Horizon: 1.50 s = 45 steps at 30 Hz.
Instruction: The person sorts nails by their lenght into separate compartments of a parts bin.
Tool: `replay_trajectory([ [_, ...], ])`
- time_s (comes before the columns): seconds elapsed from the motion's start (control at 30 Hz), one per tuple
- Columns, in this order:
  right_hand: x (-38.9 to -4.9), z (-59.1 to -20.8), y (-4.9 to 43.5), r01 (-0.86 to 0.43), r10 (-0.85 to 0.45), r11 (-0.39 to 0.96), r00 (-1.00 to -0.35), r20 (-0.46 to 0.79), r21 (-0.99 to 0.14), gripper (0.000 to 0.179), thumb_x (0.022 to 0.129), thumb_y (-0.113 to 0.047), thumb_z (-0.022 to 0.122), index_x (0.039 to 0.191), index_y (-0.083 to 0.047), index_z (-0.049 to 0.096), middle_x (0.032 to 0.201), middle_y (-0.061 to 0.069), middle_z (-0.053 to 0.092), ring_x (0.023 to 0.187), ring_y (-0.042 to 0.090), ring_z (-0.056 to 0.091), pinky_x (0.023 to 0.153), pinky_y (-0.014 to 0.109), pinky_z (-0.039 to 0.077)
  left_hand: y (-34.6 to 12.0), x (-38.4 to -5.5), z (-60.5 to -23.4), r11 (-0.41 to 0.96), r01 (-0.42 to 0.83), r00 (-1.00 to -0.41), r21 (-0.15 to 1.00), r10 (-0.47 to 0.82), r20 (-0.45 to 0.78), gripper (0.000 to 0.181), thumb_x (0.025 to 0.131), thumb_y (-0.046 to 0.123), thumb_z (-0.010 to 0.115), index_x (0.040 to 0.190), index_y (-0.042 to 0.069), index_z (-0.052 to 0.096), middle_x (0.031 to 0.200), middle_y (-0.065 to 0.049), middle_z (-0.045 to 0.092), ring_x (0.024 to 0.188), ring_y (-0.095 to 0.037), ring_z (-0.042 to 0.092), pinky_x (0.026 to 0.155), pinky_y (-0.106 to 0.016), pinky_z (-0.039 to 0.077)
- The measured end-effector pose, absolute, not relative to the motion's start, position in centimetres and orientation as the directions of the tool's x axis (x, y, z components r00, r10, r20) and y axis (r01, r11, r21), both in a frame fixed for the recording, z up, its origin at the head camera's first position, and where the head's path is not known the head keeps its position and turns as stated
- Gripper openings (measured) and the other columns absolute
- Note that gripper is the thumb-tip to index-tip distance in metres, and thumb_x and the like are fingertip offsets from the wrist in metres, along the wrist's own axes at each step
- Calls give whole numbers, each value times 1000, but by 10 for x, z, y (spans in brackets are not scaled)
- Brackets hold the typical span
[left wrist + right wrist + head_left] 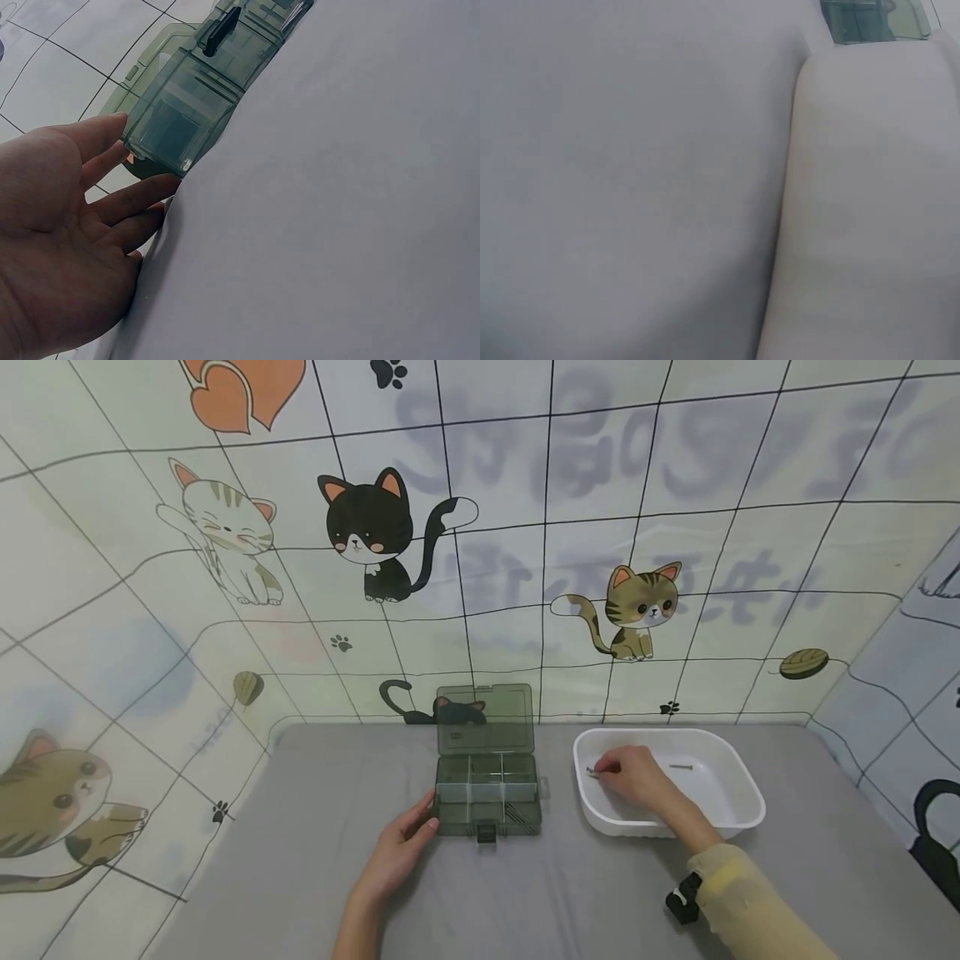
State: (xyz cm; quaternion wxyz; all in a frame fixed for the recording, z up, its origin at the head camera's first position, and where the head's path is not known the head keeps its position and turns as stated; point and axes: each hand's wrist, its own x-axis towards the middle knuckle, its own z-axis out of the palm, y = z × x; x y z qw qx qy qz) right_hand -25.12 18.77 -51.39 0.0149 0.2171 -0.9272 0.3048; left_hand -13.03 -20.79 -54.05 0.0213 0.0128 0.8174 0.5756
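Note:
A translucent green compartment box (487, 792) lies on the table with its lid (484, 718) raised. Several thin dark screws (517, 814) lie in its front right compartment. My left hand (397, 852) rests at the box's left side, fingertips touching it; in the left wrist view the fingers are loosely spread along the box's end. Inside a white plastic tray (708, 825), my right hand (636, 774) pinches a small metal screw (592, 772) near the left wall. Another screw (681, 767) lies on the tray floor to the right. The right wrist view does not show the hand.
A grey cloth (300, 860) covers the table. Behind it hangs a white grid curtain with cartoon cats (371, 527). The box's black latch (487, 833) points toward me. A black curved object (933, 835) stands at the far right edge.

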Motion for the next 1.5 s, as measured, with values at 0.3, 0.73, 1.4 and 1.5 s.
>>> replay_trajectory([
  [0.3,-246,-504,189,-374,-355,687,-921,162,-623,8,87,1,75,94,1,79,90,8,76,85,24,70,73,34,56,-208,-131,-541,357,5,-999,934,44,-12,50,105,21,61,153,12,50,150,-22,51,142,-40,44,114,-56,36],
  [0.73,-233,-480,184,-326,-332,665,-935,125,-671,12,91,-2,75,102,1,79,96,7,76,87,21,69,72,29,57,-207,-130,-539,343,-9,-999,939,47,-27,51,105,22,61,154,13,49,149,-24,51,142,-41,43,114,-57,36],
  [1.4,-212,-473,136,-481,-462,563,-857,227,-672,11,90,0,75,100,-3,79,93,3,75,84,15,68,72,29,57,-207,-131,-540,361,-15,-999,933,40,-32,50,106,21,60,154,12,49,149,-24,51,141,-41,44,113,-57,37],
  [1.5,-209,-473,127,-488,-482,544,-848,222,-682,11,90,1,74,100,-1,79,94,3,75,84,14,67,73,29,56,-207,-131,-541,357,-14,-999,934,44,-32,51,105,22,60,154,13,49,149,-24,51,141,-41,44,113,-57,36],
])
